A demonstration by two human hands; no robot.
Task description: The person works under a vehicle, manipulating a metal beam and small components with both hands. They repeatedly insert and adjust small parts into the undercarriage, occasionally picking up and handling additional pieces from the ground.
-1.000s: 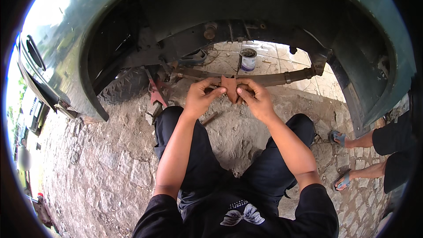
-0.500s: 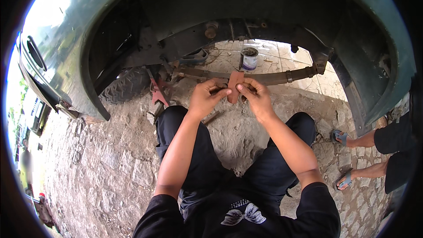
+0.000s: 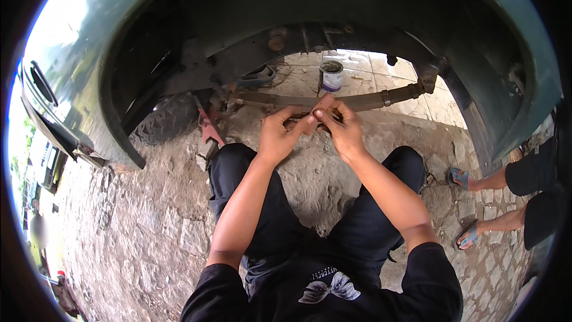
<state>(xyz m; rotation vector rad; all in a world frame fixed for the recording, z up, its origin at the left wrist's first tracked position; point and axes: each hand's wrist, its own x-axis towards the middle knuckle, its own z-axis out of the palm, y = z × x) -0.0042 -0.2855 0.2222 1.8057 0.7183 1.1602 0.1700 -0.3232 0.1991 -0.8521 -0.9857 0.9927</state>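
Observation:
Between my two hands is a small reddish-brown strip of sandpaper, partly covered by the fingers. My left hand pinches its left side between thumb and fingers. On the other side my right hand is closed on it, thumb pressed against the face of the strip. Both hands are held in front of my knees, and the rusty leaf spring of a vehicle runs just beyond them. Whatever else the fingers may hide cannot be made out.
A dark green fender arches over the wheel well. A paint can stands on tiles behind the spring. To the left are a red jack stand and a tyre. Another person's sandalled foot is at right, on stone paving.
The sandpaper strip stood upright and flat between my fingertips; now it is tilted or folded over, and less of it shows. My hands have drawn closer together, and the view has shifted slightly.

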